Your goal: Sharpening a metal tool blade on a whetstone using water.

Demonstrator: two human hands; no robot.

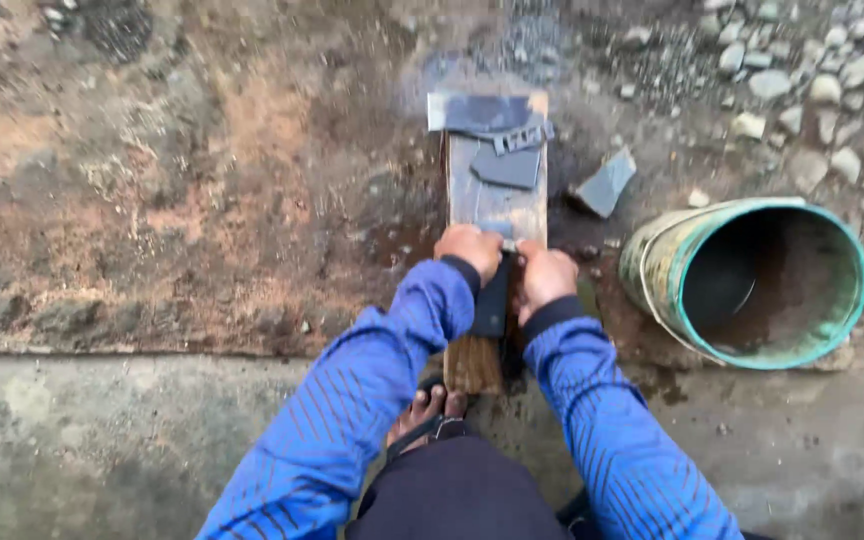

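A long wooden plank [497, 205] lies on the ground, running away from me, its top wet and grey. Both hands press side by side on its middle. My left hand [470, 250] and my right hand [544, 277] grip a dark flat blade-like object [492, 300] between them; only its dark lower part shows beneath the hands. Flat grey stone pieces [505, 165] lie on the plank's far end. My foot in a sandal [430, 408] rests on the plank's near end.
A worn green bucket [762, 280] stands to the right, dark inside. A grey stone chunk [604, 184] lies right of the plank. Gravel [812, 70] covers the far right. A concrete strip [102, 440] runs across the foreground.
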